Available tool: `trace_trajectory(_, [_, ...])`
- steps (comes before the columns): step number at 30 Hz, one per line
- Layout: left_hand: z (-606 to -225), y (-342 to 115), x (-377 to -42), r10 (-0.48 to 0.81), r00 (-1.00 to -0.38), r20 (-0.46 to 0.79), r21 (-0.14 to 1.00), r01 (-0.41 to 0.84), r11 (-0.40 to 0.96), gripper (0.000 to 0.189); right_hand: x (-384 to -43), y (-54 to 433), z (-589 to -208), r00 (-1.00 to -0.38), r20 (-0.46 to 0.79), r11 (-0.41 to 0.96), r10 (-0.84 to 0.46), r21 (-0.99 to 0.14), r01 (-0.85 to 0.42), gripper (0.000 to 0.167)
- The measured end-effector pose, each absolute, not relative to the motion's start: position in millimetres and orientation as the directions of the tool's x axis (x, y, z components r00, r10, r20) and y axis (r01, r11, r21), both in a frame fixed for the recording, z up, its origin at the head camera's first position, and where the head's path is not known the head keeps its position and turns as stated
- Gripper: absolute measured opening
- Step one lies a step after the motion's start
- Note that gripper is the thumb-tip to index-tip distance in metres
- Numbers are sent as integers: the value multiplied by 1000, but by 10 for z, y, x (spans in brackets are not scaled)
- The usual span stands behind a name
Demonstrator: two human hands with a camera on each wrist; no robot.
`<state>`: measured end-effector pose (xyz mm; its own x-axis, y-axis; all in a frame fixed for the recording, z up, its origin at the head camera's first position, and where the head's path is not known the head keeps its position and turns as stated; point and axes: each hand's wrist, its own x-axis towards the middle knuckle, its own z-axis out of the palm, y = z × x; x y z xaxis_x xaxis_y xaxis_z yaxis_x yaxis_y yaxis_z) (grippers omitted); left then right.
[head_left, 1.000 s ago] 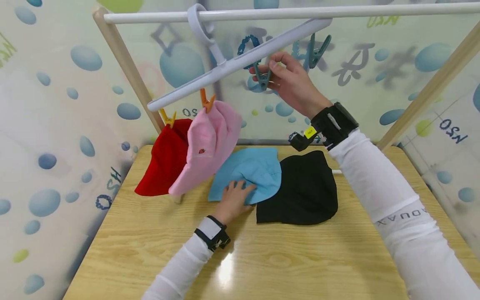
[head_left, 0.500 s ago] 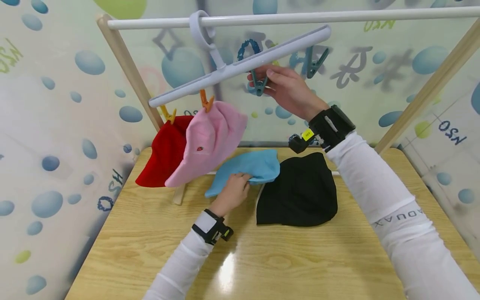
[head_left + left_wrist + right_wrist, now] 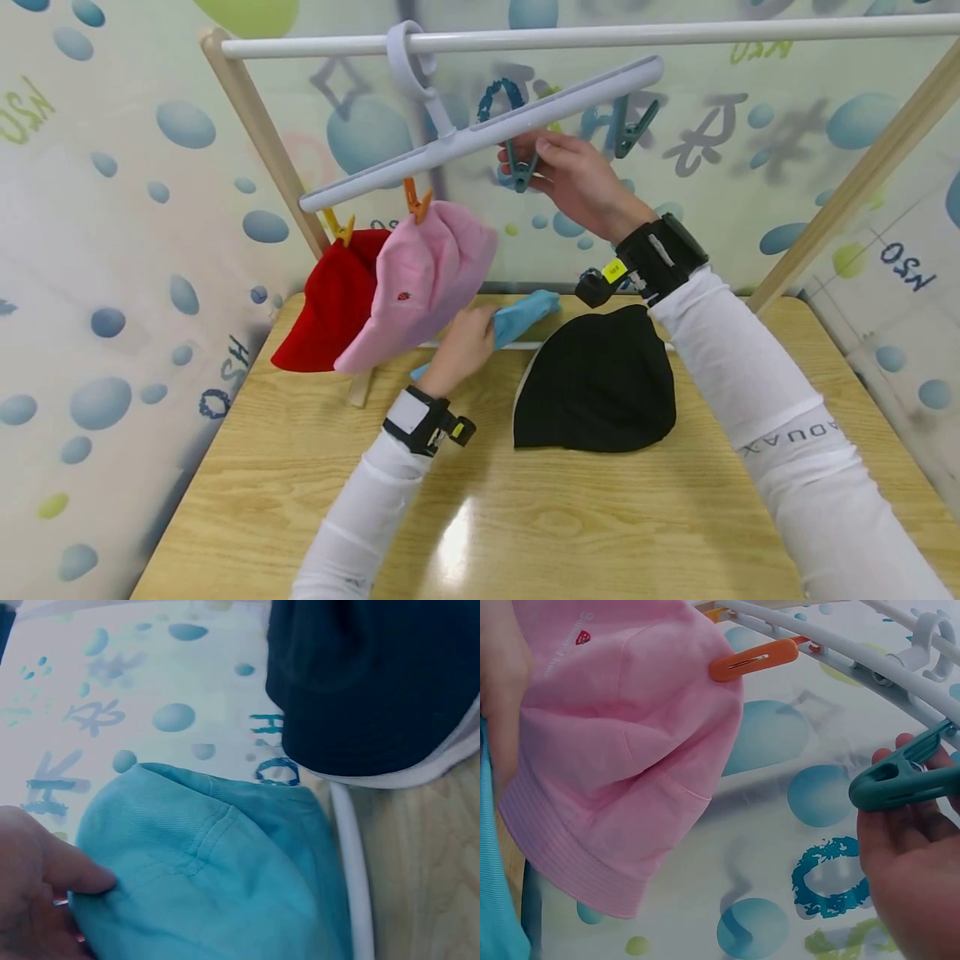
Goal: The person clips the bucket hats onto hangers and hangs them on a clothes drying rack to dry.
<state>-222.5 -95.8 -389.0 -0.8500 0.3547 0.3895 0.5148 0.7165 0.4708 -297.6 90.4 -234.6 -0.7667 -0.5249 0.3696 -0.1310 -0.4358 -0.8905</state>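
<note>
In the head view my left hand (image 3: 463, 348) grips a light blue bucket hat (image 3: 525, 318), lifted on edge and partly hidden behind the fingers. The left wrist view shows my thumb pressing the hat's fabric (image 3: 202, 862). Up at the tilted white hanger (image 3: 480, 136), my right hand (image 3: 573, 171) holds a teal clothespin (image 3: 521, 173) hanging from it, fingers around its handles in the right wrist view. A second teal clothespin (image 3: 630, 129) hangs at the hanger's raised right end. A black hat (image 3: 600, 383) lies on the table.
A pink bucket hat (image 3: 420, 283) hangs from an orange clothespin (image 3: 416, 200), overlapping a red hat (image 3: 330, 308) under a yellow one (image 3: 341, 227). The hanger hooks on a white rail (image 3: 675, 33) between wooden posts (image 3: 862, 167), above the wooden table (image 3: 540, 517).
My left hand has closed on the blue hat, lifted it from the table and turned it on edge. My right hand has lowered slightly at the clothespin and stays there.
</note>
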Motion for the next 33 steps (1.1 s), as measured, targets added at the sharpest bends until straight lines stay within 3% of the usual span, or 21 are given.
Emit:
trace_trajectory(10, [-3729, -987, -2252, 302, -861, 409, 520, 492, 699, 28, -3047, 984, -2364, -702, 380, -430, -602, -895, -115, 31])
trace_trajectory(19, [-3568, -1007, -2276, 260, -867, 424, 539, 473, 697, 27, -3095, 1021, -2398, -686, 392, -446, -613, -888, -109, 28])
trace_trajectory(33, [-3367, -958, -2280, 243, -845, 476, 556, 503, 662, 34, -3049, 960, -2367, -795, 329, -497, -511, -867, -39, 25])
